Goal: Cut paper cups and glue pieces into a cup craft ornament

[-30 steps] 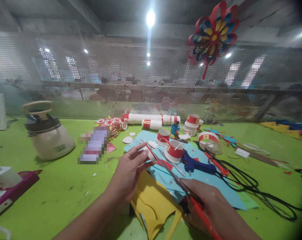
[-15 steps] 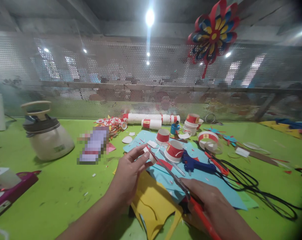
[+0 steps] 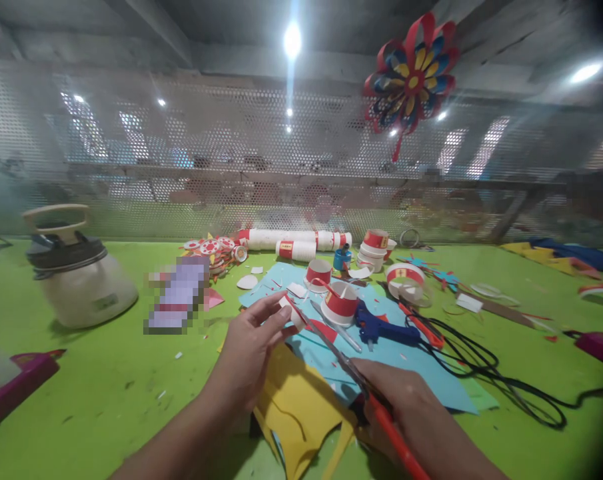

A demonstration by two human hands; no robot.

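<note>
Between the thumb and fingers of my left hand (image 3: 248,340) is a small white and red paper piece (image 3: 292,313). My right hand (image 3: 401,400) is wrapped round the red handles of scissors (image 3: 350,368), whose blades point up and left to that piece. Beyond the blades, a red and white paper cup (image 3: 340,303) stands on light blue paper (image 3: 416,370), with a thin red strip by its rim. A second cup (image 3: 318,273) is just behind it. Yellow paper (image 3: 296,407) with cut edges lies below my hands.
A blue glue gun (image 3: 384,327) with a black cable lies right of the cups. Farther right is a red-handled tool (image 3: 426,328). A large jug (image 3: 84,287), a blurred phone (image 3: 178,293) and a purple power strip (image 3: 24,390) are left. Stacked cups (image 3: 374,250) stand behind.
The view has turned slightly right, so things appear farther left. A thin red strip now curls up beside the front cup's rim. Both hands keep their holds.
</note>
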